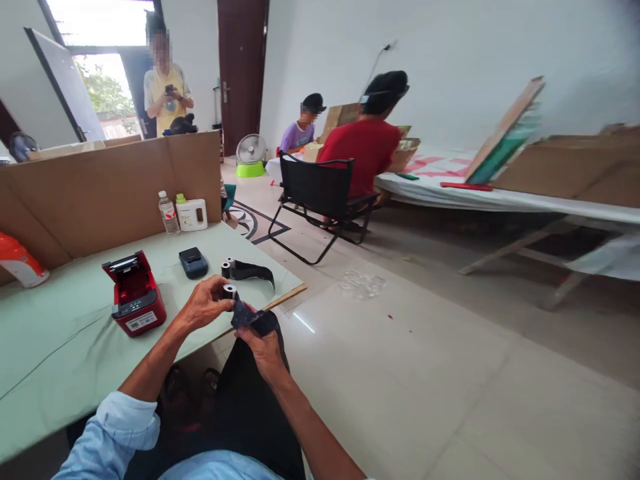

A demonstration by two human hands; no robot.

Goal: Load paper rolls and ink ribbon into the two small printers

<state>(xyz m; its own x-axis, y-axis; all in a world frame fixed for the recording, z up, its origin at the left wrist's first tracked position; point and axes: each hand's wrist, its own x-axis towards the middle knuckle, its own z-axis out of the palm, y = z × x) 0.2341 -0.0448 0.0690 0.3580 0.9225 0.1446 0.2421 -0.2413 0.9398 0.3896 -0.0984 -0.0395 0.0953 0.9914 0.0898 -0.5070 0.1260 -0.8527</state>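
My left hand pinches a small roll with a white rim and a dark hole, just over the table's near edge. From it a dark, shiny ribbon runs down to my right hand, whose fingers are closed on the loose part above my lap. Past my left hand, a second roll stands on the table beside another dark ribbon that trails to the right. A red label printer sits to the left with its lid raised. Behind my left forearm lies a small dark box-shaped device.
A cardboard wall borders the pale green table. Before it stand a water bottle, a white jug and an orange-white bottle. A person in red sits on a black chair; another person stands behind the cardboard.
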